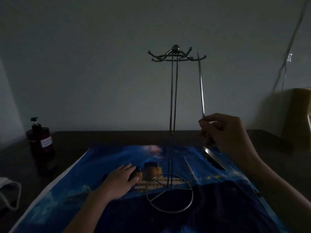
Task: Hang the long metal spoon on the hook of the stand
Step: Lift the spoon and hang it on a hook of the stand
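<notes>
A tall wire stand (173,101) rises from a ring base (169,193) on the blue mat, with several hooks (201,58) around its top. My right hand (225,133) pinches the long metal spoon (201,84) low on its handle. The spoon is held upright, bowl (212,157) down, and its handle tip reaches the rightmost hook; whether it hangs there I cannot tell. My left hand (120,180) lies flat on the mat, left of the base, fingers apart and holding nothing.
A blue mat (84,190) with a ship picture covers the dark table (101,137). A dark pump bottle (41,143) stands at the left. A white cloth with a cord (10,192) lies at the left edge. A brownish object (296,118) stands at the right.
</notes>
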Motion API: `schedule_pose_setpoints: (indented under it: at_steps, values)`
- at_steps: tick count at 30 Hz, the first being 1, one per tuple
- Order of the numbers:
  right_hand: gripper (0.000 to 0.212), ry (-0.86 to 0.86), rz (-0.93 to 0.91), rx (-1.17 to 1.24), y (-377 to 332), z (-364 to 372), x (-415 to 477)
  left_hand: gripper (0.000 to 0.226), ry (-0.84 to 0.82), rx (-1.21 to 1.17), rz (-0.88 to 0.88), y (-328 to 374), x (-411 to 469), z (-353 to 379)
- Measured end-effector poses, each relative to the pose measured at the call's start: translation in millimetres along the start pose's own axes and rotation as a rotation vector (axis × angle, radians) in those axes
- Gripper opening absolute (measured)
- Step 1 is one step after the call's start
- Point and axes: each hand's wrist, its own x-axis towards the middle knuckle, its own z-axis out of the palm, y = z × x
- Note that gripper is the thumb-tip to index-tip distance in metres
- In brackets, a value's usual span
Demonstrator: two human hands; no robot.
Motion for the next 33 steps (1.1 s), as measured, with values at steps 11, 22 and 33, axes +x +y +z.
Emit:
schedule_pose_setpoints:
  at_steps: [11,22,33]
  values:
    - [0.008,-0.039,-0.021,0.012,-0.5,10.1,-2.2,0.064,0.007,0.011,-0.001,-3.5,3.0,2.8]
    - [0.009,-0.104,0.042,0.079,6.0,18.7,3.7,0.062,-0.003,0.019,0.018,1.5,-3.4,-2.6]
    - [0.011,-0.117,0.072,0.116,10.1,25.6,11.6,0.062,-0.006,0.023,0.024,0.7,-3.4,-2.8]
